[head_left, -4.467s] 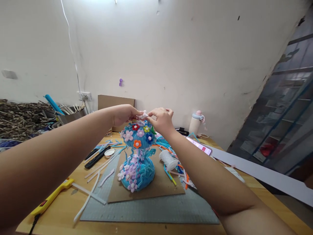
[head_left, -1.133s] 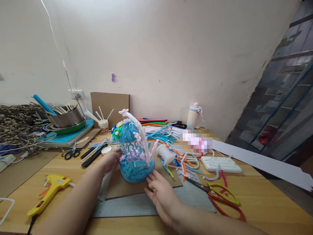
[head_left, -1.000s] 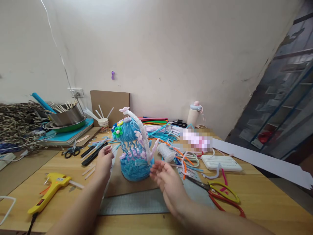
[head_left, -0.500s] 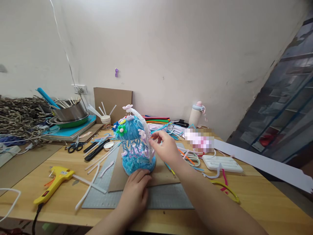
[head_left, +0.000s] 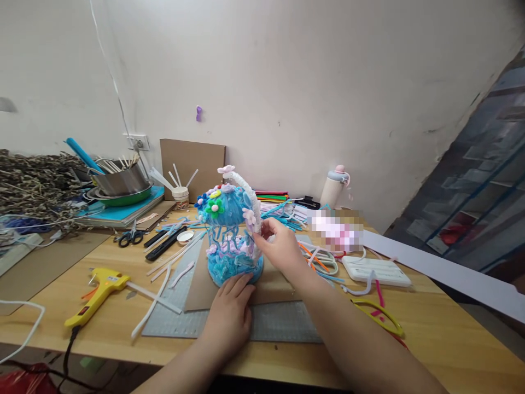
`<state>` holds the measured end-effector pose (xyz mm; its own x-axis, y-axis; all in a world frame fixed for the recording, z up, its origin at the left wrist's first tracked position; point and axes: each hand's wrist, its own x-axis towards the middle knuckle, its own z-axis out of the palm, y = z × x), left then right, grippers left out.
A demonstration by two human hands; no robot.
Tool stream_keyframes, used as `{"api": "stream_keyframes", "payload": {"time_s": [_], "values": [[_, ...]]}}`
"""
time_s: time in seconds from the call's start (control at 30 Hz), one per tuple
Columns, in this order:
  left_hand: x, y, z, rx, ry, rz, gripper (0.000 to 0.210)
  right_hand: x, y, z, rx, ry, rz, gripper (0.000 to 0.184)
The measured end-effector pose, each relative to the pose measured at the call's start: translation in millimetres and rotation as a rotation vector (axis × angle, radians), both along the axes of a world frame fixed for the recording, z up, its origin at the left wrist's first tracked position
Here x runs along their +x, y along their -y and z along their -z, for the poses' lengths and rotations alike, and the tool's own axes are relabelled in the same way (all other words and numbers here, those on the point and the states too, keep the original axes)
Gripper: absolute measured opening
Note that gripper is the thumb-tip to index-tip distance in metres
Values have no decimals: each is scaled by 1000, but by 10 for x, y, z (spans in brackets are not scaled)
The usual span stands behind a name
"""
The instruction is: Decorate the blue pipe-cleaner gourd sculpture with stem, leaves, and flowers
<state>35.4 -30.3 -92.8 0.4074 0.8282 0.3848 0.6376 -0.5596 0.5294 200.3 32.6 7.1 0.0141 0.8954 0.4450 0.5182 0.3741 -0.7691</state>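
Note:
A blue fuzzy pipe-cleaner ornament (head_left: 230,210) stands upright on a piece of cardboard (head_left: 197,293) in the middle. It has a domed top with coloured flowers, hanging blue strands and a round blue base (head_left: 223,272). A white arched stem (head_left: 251,191) with pale pink flowers rises along its right side. My right hand (head_left: 281,246) pinches the lower part of this stem between thumb and fingers; the exact contact is partly hidden. My left hand (head_left: 232,306) lies against the front of the base, fingers stretched forward and touching it.
Under the cardboard is a grey cutting mat (head_left: 172,323). A yellow glue gun (head_left: 98,295) lies left, near scissors (head_left: 130,237) and a black utility knife (head_left: 164,246). Loose pipe cleaners (head_left: 283,219) lie behind and right, near a white box (head_left: 375,270) and a bottle (head_left: 333,189).
The camera view has shifted slightly, so the table's things appear a little higher and further right. Both hands keep their places on the ornament.

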Motion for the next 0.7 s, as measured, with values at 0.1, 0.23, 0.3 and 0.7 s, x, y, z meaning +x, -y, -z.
{"api": "stream_keyframes", "payload": {"time_s": [0.1, 0.23, 0.3, 0.7], "values": [[18, 22, -23, 60, -158, -31, 52, 79, -40, 72, -8, -88, -52, 14], [31, 46, -39, 111, -267, -30, 50, 154, -82, 182, 3, -142, -71, 16], [33, 48, -41, 121, -290, -26, 48, 166, -62, 211, 17, -156, -55, 16], [30, 37, -65, 112, -292, -12, 43, 208, 252, 439, 92, -289, 15, 19]]}}
